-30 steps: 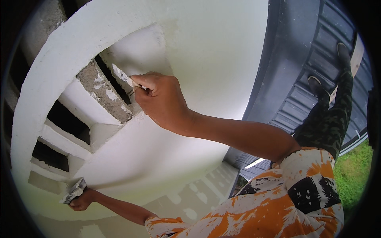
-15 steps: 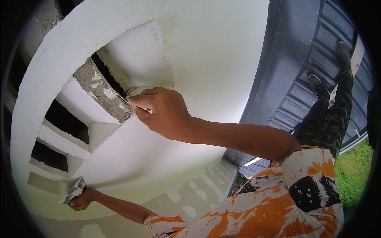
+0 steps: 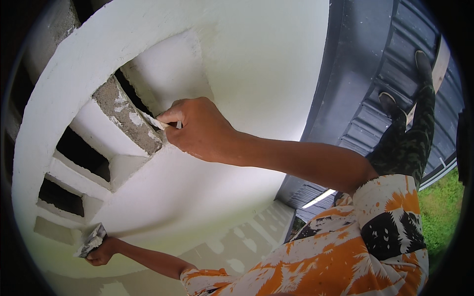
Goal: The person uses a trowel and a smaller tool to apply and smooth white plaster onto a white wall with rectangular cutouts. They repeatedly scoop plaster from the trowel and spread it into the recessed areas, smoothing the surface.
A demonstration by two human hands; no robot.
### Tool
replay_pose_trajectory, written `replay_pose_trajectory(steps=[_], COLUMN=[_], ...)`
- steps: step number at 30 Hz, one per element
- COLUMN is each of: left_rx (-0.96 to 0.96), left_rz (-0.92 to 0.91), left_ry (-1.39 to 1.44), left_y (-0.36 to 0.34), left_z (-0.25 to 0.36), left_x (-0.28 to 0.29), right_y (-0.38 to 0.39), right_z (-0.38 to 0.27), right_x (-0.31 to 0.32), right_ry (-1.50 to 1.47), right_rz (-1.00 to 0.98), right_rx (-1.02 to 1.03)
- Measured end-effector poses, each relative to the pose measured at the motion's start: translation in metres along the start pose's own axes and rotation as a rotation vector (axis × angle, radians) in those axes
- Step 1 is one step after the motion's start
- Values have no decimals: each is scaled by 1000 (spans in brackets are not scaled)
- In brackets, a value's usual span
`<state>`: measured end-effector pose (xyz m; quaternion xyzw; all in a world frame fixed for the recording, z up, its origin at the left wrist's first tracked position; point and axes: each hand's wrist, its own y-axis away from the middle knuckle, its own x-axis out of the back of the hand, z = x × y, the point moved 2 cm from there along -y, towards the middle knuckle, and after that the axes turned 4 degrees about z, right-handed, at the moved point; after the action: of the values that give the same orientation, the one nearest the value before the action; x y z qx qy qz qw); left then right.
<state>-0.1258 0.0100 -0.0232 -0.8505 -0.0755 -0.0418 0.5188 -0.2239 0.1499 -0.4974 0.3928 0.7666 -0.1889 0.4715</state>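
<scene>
My right hand (image 3: 200, 129), nearer in view, pinches a thin, putty-smeared putty knife (image 3: 156, 121), seen nearly edge-on. Its blade lies along the edge of a rough grey concrete bar (image 3: 126, 116) patched with white putty, beside a dark slot (image 3: 134, 91) in the white wall. Down at the lower left, my left hand (image 3: 102, 250) is closed around a broad scraper blade (image 3: 93, 240) with white putty heaped on it. That blade is close to the lowest wall recess; whether they touch I cannot tell.
The curved white wall (image 3: 266, 64) has more dark openings (image 3: 84, 153) with smooth white dividers. On the right, my booted feet (image 3: 390, 103) stand by a pale plank (image 3: 441, 64) over dark corrugated metal sheeting (image 3: 363, 121). Grass (image 3: 442, 212) shows beyond the sheeting's edge.
My right hand has shifted slightly upward and turned, so more of the putty knife shows along the concrete bar's edge. My left hand with its scraper stays nearly in place.
</scene>
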Motion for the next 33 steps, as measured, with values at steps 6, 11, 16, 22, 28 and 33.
replay_pose_trajectory(steps=[6, 11, 16, 22, 28, 33], left_rx=[-8, -21, -29, 37, 112, 124], left_rz=[-4, 4, -15, 42, 68, 181], left_ry=[12, 20, -24, -31, 86, 33], left_y=[-5, -7, -5, -2, 1, 3], left_z=[-9, -12, -10, -4, -10, -5], left_x=[4, 1, 5, 7, 15, 6], right_y=[34, -4, 36, 26, 14, -7], right_z=[5, 11, -1, -3, -17, -13], right_x=[3, -9, -12, 4, 7, -29], right_ry=[42, 7, 116, 199, 777, 1162], right_rz=[190, 228, 16, 193, 272, 37], right_rx=[118, 235, 93, 75, 326, 343])
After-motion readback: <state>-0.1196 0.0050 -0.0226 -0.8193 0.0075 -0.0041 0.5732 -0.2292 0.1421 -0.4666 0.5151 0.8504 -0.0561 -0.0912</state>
